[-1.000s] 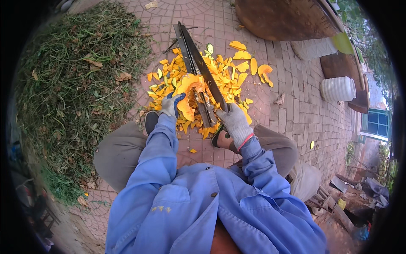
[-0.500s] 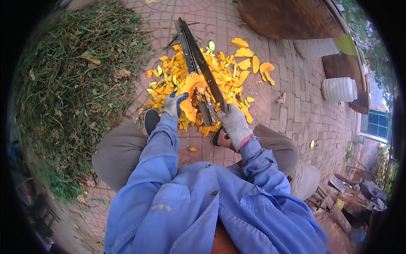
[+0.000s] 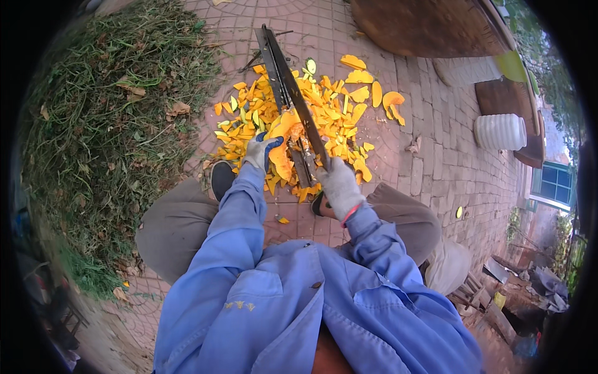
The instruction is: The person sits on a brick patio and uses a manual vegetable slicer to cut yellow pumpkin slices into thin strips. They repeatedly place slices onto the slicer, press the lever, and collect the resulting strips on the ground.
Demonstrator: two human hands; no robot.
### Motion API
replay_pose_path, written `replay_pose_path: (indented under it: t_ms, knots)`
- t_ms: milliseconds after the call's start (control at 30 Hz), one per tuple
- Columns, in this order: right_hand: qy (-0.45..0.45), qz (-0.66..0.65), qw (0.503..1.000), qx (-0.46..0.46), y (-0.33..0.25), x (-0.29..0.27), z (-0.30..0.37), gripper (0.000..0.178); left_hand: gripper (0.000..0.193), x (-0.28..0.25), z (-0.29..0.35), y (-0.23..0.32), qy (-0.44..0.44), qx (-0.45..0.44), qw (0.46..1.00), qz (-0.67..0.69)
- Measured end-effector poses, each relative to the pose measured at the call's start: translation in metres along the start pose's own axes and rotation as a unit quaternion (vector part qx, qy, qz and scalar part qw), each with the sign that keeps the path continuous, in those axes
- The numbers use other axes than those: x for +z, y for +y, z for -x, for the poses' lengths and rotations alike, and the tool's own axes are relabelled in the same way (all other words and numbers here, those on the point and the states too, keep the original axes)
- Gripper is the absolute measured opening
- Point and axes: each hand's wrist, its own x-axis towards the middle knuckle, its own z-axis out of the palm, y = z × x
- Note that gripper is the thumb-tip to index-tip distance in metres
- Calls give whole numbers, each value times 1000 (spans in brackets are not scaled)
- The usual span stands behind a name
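My left hand (image 3: 257,153), in a grey glove with blue fingers, grips a curved orange piece of pumpkin (image 3: 281,161) from its left side. The piece lies across the slotted metal base (image 3: 269,59) of a long hinged chopper, its stringy, seedy inside turned to the right. My gloved right hand (image 3: 341,188) is closed around the near end of the chopper's long dark blade (image 3: 303,106). The blade slants over the base from the far hinge and overlaps the pumpkin's right side in view; whether it touches cannot be told. Chopped pumpkin pieces (image 3: 336,118) lie heaped around and under the chopper.
A big heap of cut green stalks (image 3: 118,106) covers the brick paving on the left. Larger pumpkin slices (image 3: 392,100) lie at the pile's right edge. Beyond stand a brown wooden board or tabletop (image 3: 430,28) and a white ribbed container (image 3: 500,131). My shoes flank the chopper's near end.
My right hand has shifted slightly left and toward me, and the blade has swung a little left over the pumpkin. The left hand keeps its grip, nearly still.
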Motion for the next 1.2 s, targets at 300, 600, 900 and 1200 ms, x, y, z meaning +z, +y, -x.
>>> replay_pose_path:
  t_ms: [300, 600, 900, 1200]
  knots:
    - [9, -28, 999, 26, -4, -8, 5, 32, 43, 0, 2, 7, -42, -15, 999, 16]
    - [27, -29, 999, 31, 34, 49, -2, 33, 51, 35, 15, 21, -19, -36, 999, -36]
    - [14, -17, 1000, 22, -8, -12, 10, 32, 29, 44, 19, 38, 30, -44, 996, -69]
    - [49, -49, 998, 4, 15, 21, 4, 29, 31, 29, 4, 29, -64, -4, 997, -36]
